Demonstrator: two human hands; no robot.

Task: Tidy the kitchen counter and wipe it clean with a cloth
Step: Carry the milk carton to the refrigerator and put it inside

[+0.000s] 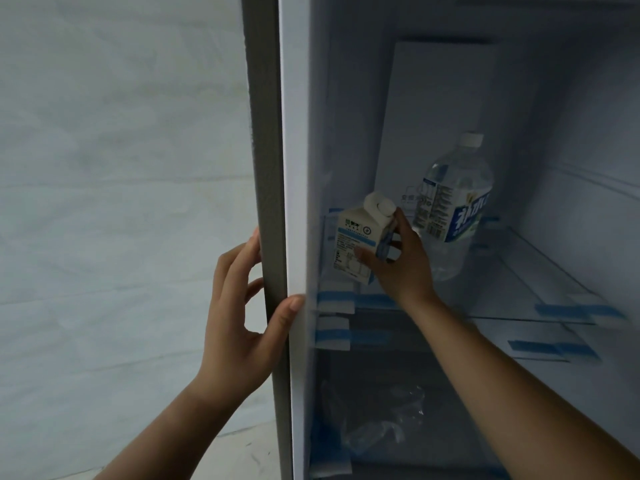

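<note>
Right hand (401,265) grips milk carton (360,237) inside fridge (298,168).

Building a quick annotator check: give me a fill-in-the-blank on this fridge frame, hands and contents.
1. The right hand grips a small white ____ with a round cap.
2. The left hand holds the edge of the fridge ____.
3. Standing on the glass shelf behind the right hand is a large clear water ____ with a white cap.
4. The strips of tape on the shelf's front edge are ____ in colour.

Missing words: carton; door; bottle; blue
</note>
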